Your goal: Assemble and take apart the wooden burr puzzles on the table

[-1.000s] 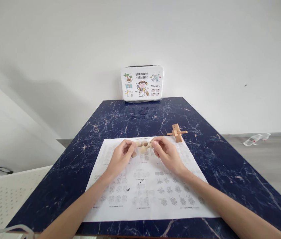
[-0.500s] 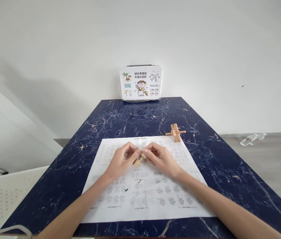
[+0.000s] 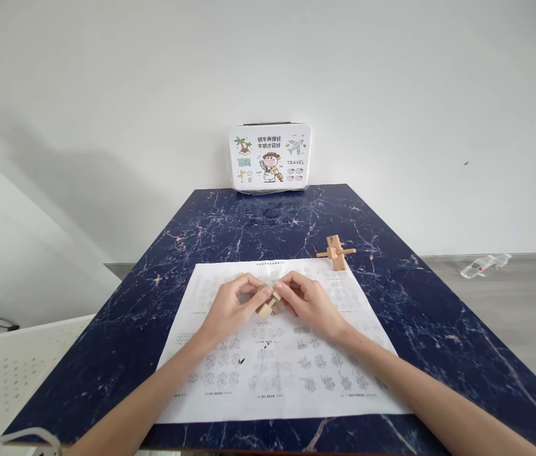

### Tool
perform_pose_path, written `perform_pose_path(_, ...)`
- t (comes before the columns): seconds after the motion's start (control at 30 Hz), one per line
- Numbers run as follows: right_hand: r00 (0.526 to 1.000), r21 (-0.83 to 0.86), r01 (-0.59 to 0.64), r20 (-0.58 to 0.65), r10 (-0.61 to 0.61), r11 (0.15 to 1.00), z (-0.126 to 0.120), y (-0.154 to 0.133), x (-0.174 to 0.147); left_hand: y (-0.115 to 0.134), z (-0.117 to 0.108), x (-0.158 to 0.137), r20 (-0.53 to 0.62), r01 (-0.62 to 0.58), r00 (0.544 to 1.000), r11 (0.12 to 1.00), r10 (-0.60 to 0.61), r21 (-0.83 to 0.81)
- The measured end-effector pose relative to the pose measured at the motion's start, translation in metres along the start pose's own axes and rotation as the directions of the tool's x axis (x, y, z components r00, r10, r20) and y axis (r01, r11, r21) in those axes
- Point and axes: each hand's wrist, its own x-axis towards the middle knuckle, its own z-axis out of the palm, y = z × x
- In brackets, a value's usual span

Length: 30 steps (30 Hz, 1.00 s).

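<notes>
Between my fingers is a small wooden interlocking puzzle (image 3: 266, 310) made of crossed light-brown bars, held just above the printed sheet. My left hand (image 3: 236, 306) pinches it from the left with thumb and fingers. From the other side my right hand (image 3: 309, 305) grips its upper right part with thumb and fingertips. My fingers hide much of the puzzle. Under both hands lies a white instruction sheet (image 3: 268, 405) printed with several line diagrams. Another wooden puzzle (image 3: 336, 252), marked with a dark figure and crossed by a thin bar, stands at the sheet's far right corner.
A white case (image 3: 270, 158) with cartoon prints leans against the wall at the back of the blue marbled table (image 3: 268, 221). To the left is a white perforated surface (image 3: 6, 380). A clear plastic bottle (image 3: 477, 266) lies on the floor at right.
The puzzle in my hands has turned slightly, and its bars look closer together. My hands stay almost in place; the whole view has shifted a little.
</notes>
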Motion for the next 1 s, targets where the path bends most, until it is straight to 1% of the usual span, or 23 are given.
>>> perform_pose_path(0.07, 1.000, -0.016, 0.016, -0.015, -0.016, 1.000, 0.001, 0.000, 0.000, 0.000, 0.002, -0.001, -0.034, 0.042, 0.998, 0.998, -0.044, -0.044)
perform_pose_path(0.17, 0.999, -0.018, 0.037, -0.018, -0.037, 0.999, 0.001, 0.000, 0.000, -0.002, 0.004, -0.001, -0.058, 0.066, 0.996, 0.993, -0.072, -0.102)
perform_pose_path(0.33, 0.999, 0.021, 0.042, 0.022, -0.042, 0.999, 0.000, -0.002, 0.000, -0.004, 0.004, 0.000, -0.030, 0.071, 0.997, 0.985, -0.076, -0.158)
perform_pose_path(0.43, 1.000, 0.020, 0.025, -0.004, -0.025, 1.000, 0.000, -0.002, 0.000, -0.003, 0.005, 0.000, -0.004, 0.064, 0.998, 0.985, -0.066, -0.162)
perform_pose_path(0.57, 0.999, 0.019, -0.019, -0.050, 0.020, 1.000, 0.000, 0.000, 0.002, 0.002, 0.005, -0.002, 0.005, 0.052, 0.999, 0.994, -0.052, -0.096)
perform_pose_path(0.63, 0.997, 0.029, -0.042, -0.063, 0.044, 0.999, -0.001, 0.001, 0.004, 0.002, 0.006, -0.003, 0.014, 0.047, 0.999, 0.998, -0.046, -0.032)
perform_pose_path(0.73, 0.993, 0.038, -0.089, -0.068, 0.092, 0.995, -0.002, 0.003, 0.006, -0.001, 0.007, -0.005, 0.031, -0.017, 0.999, 0.993, 0.013, 0.114)
perform_pose_path(0.8, 0.992, 0.047, -0.110, -0.055, 0.113, 0.993, -0.003, 0.004, 0.007, -0.005, 0.008, -0.005, 0.027, -0.071, 0.997, 0.981, 0.067, 0.179)
perform_pose_path(0.9, 0.993, 0.076, -0.115, -0.028, 0.118, 0.990, -0.003, 0.005, 0.006, -0.009, 0.011, -0.006, 0.014, -0.113, 0.994, 0.974, 0.112, 0.197)
perform_pose_path(1.0, 0.994, 0.113, -0.109, -0.003, 0.110, 0.988, -0.003, 0.003, 0.006, -0.011, 0.012, -0.007, 0.029, -0.122, 0.992, 0.973, 0.119, 0.193)
